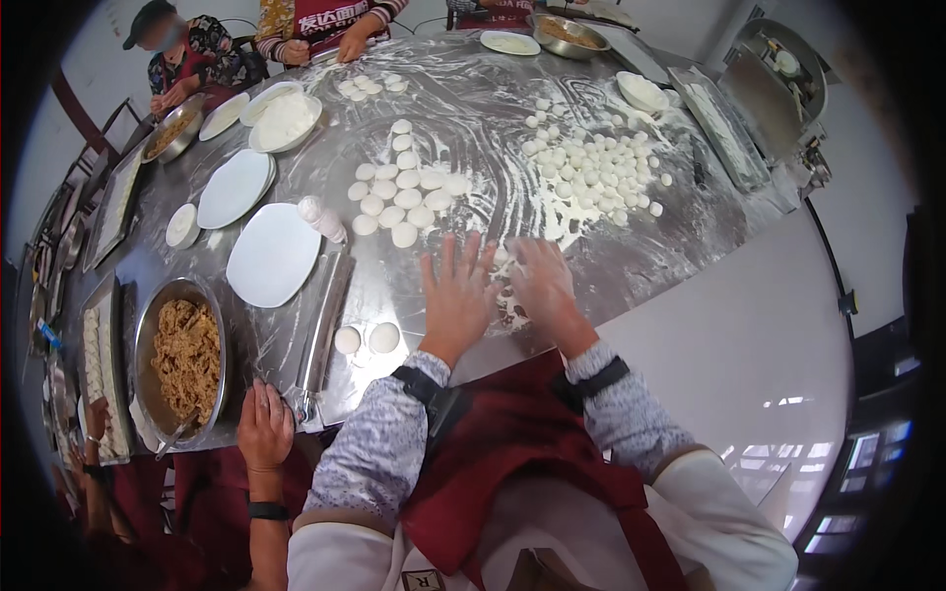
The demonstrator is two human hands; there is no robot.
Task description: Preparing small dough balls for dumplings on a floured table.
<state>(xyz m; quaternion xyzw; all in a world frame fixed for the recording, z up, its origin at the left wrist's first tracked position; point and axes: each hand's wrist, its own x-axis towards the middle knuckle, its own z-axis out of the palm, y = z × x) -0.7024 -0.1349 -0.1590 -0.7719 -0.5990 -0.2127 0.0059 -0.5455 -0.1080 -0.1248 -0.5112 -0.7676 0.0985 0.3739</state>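
Observation:
My left hand (460,295) lies palm down on the floured steel table (480,354), fingers spread, holding nothing visible. Beside it my right hand (545,288) is palm down, floury, its fingertips near a small dough piece (501,256); what is under its palm is hidden. Flattened dough rounds (408,198) lie in a group beyond my left hand. A pile of small dough balls (591,170) rests in flour beyond my right hand. Two dough rounds (383,337) sit left of my left wrist.
At left stand a steel bowl of brown filling (186,362), a long metal roller (325,325), white plates (273,255) and a bowl of flour (287,122). A co-worker's hand (264,428) rests at the near table edge. Other co-workers are across the table.

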